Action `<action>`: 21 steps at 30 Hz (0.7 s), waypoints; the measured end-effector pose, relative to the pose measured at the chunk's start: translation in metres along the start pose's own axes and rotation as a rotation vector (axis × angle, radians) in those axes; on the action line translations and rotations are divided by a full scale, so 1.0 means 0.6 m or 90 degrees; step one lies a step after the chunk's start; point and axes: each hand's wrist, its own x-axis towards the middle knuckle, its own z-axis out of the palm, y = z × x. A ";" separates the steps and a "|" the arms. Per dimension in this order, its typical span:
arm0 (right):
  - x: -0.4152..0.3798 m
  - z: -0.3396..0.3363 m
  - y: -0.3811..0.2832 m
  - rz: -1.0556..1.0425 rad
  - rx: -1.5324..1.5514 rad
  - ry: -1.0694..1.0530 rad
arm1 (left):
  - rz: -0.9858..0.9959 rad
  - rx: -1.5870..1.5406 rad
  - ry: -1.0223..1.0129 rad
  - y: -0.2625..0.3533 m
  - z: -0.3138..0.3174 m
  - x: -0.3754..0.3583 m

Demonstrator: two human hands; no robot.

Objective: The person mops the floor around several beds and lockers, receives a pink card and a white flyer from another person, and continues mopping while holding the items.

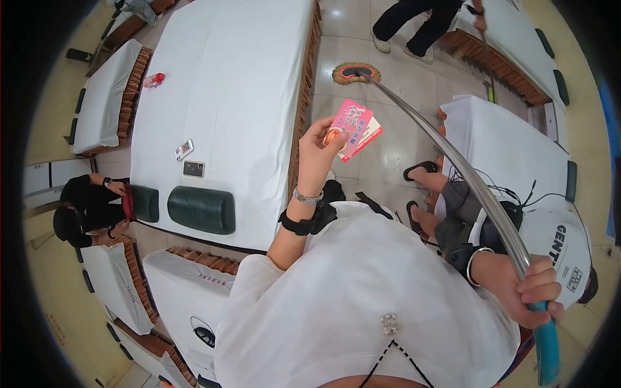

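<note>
Pink and red printed cards (pixel 353 123) are pinched in my left hand (pixel 321 147), raised in front of my chest. My right hand (pixel 521 284) is wrapped round the metal pole (pixel 462 165) of a mop, just above its teal grip (pixel 546 343). From there the pole runs up and away to a brown mop head (pixel 355 73), which lies on the tiled floor ahead.
A long white-covered table (pixel 226 77) at the left bears phones (pixel 193 169), a red-capped item (pixel 154 80) and green cushions (pixel 201 210). One person (pixel 576 239) sits at the right, another (pixel 414 26) stands ahead, and another (pixel 90 210) is at the far left.
</note>
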 end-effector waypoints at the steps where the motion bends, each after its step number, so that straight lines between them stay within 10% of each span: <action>1: -0.004 0.014 0.016 -0.004 -0.038 0.004 | -0.003 -0.015 0.009 -0.005 -0.009 0.011; 21: -0.080 0.107 0.125 -0.016 -0.209 0.033 | 0.000 -0.046 0.000 0.015 -0.078 0.088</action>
